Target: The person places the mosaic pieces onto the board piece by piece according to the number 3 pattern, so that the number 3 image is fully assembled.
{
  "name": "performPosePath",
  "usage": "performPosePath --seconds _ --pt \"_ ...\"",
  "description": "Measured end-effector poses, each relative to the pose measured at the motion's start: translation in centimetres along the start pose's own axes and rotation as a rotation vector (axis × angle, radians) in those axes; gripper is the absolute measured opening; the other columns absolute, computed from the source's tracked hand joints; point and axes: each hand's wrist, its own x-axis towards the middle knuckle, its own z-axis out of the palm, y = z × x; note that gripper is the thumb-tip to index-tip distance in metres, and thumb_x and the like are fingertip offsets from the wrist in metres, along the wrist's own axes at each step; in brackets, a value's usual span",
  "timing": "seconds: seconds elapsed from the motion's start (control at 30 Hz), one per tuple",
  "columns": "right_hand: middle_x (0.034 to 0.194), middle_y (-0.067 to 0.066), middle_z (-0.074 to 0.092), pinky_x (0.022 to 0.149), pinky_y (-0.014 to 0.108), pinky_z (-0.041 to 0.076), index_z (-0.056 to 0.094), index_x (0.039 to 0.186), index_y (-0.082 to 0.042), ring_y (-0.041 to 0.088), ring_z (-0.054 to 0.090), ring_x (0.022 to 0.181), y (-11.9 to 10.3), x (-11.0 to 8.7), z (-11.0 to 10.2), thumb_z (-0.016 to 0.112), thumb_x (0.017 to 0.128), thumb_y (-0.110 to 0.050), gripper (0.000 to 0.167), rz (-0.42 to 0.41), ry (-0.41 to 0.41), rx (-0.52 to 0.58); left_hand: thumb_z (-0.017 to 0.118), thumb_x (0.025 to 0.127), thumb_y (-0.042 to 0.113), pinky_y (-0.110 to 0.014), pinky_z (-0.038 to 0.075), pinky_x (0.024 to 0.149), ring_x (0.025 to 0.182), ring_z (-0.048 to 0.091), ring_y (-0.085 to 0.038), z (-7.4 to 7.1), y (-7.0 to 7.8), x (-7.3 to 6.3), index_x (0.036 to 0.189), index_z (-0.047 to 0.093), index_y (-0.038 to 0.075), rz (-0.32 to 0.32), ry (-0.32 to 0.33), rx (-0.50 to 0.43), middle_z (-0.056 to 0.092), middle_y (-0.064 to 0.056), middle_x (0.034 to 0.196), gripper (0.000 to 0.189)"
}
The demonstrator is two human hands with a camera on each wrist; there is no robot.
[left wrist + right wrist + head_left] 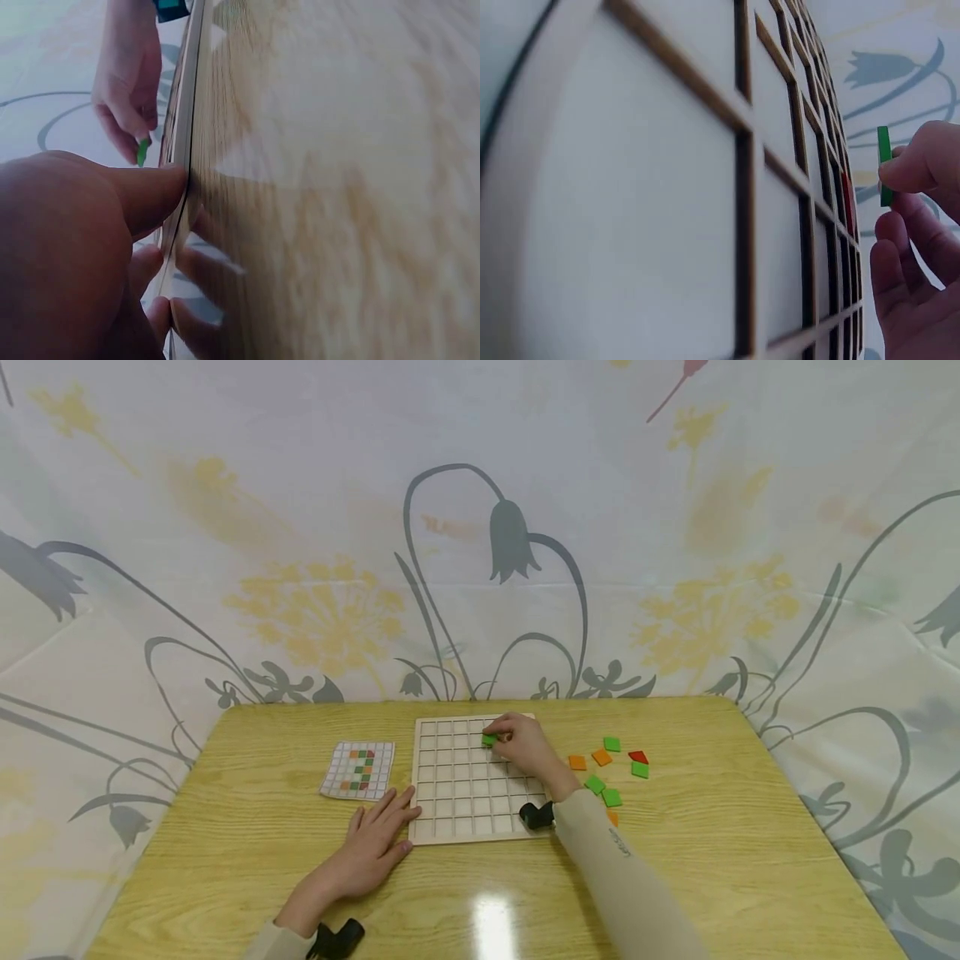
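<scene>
A wooden grid board (462,793) with square cells lies on the table. Above its far part, my right hand (525,747) pinches a small green square tile (489,739) between thumb and fingers. In the right wrist view the green tile (885,165) stands on edge, apart from the board, and a red piece (848,202) sits in one of the far cells. That red piece is hidden behind the hand in the head view. My left hand (367,852) rests flat with spread fingers, its fingertips touching the board's left edge.
Left of the board lies a pattern card (358,770) with a grid of coloured squares. Several loose tiles lie to the right, among them an orange tile (577,762), a green tile (612,744) and a red piece (637,757). A flower-printed curtain (480,610) hangs behind the table.
</scene>
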Motion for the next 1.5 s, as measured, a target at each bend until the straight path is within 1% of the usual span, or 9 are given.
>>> performPosePath --seconds 0.27,0.37,0.5,0.6,0.73,0.93,1.13,1.33,1.5 --pt "0.11 0.012 0.064 0.073 0.033 0.05 0.077 0.107 -0.001 0.021 0.057 0.086 -0.5 0.5 0.9 0.063 0.083 0.005 0.029 -0.039 0.005 0.02 0.054 0.104 0.018 -0.074 -0.003 0.106 0.151 0.003 -0.036 0.3 0.1 0.1 0.149 0.046 0.01 0.003 0.007 -0.001 0.013 -0.006 0.166 0.046" --pt "0.109 0.011 0.065 0.075 0.033 0.051 0.077 0.107 -0.002 0.023 0.059 0.09 -0.7 0.4 1.1 0.062 0.084 0.003 0.027 -0.02 0.017 0.03 0.054 0.104 0.018 -0.074 -0.004 0.106 0.151 0.003 -0.036 0.3 0.1 0.2 0.149 0.046 0.009 0.005 0.008 -0.007 0.013 -0.006 0.166 0.047" --pt "0.114 0.01 0.065 0.082 0.038 0.051 0.077 0.108 -0.004 0.026 0.061 0.099 -0.8 0.4 1.5 0.063 0.085 0.003 0.028 0.044 0.032 0.046 0.054 0.104 0.018 -0.074 -0.004 0.106 0.151 0.003 -0.036 0.3 0.0 0.2 0.149 0.045 0.01 0.006 0.008 -0.005 0.013 -0.006 0.166 0.047" --pt "0.117 0.01 0.065 0.083 0.039 0.051 0.077 0.108 -0.006 0.027 0.061 0.102 -0.5 0.6 1.8 0.063 0.086 0.005 0.028 0.065 0.032 0.055 0.053 0.104 0.019 -0.074 -0.004 0.106 0.151 0.002 -0.035 0.2 0.0 0.2 0.15 0.045 0.01 0.004 0.003 -0.005 0.012 -0.005 0.166 0.047" --pt "0.117 0.008 0.065 0.084 0.038 0.051 0.078 0.108 -0.007 0.026 0.061 0.103 -0.2 0.8 2.0 0.063 0.088 0.004 0.027 0.069 0.029 0.059 0.054 0.104 0.018 -0.074 -0.004 0.106 0.151 0.002 -0.035 0.1 0.1 0.2 0.15 0.045 0.01 -0.002 -0.001 -0.009 0.013 -0.006 0.166 0.047" --pt "0.121 0.009 0.064 0.09 0.041 0.051 0.077 0.109 -0.006 0.029 0.06 0.11 -0.2 0.7 1.9 0.063 0.09 0.002 0.025 0.072 0.024 0.064 0.053 0.104 0.019 -0.074 -0.004 0.106 0.151 0.002 -0.035 0.0 0.1 0.2 0.15 0.045 0.01 -0.004 -0.004 -0.009 0.013 -0.006 0.166 0.047" --pt "0.121 0.009 0.064 0.088 0.039 0.052 0.077 0.11 -0.004 0.029 0.061 0.109 -0.2 0.8 2.2 0.061 0.092 0.004 0.025 0.054 0.018 0.074 0.054 0.104 0.02 -0.074 -0.004 0.107 0.151 0.002 -0.035 0.1 0.0 0.3 0.15 0.045 0.011 -0.008 0.001 -0.007 0.013 -0.005 0.166 0.047" --pt "0.121 0.008 0.065 0.088 0.039 0.052 0.077 0.11 -0.004 0.028 0.061 0.109 -0.5 0.8 2.5 0.063 0.093 0.003 0.024 0.073 0.016 0.072 0.053 0.105 0.02 -0.074 -0.004 0.107 0.151 0.002 -0.035 0.1 0.0 0.1 0.15 0.044 0.011 -0.02 -0.002 -0.013 0.012 -0.005 0.166 0.048" --pt "0.123 0.008 0.065 0.09 0.04 0.052 0.077 0.111 -0.005 0.028 0.061 0.111 -0.4 0.7 2.2 0.065 0.092 0.0 0.023 0.083 0.004 0.088 0.054 0.104 0.019 -0.075 -0.003 0.106 0.151 0.004 -0.036 0.3 0.0 0.0 0.149 0.046 0.011 -0.012 0.014 -0.015 0.015 -0.006 0.166 0.046"
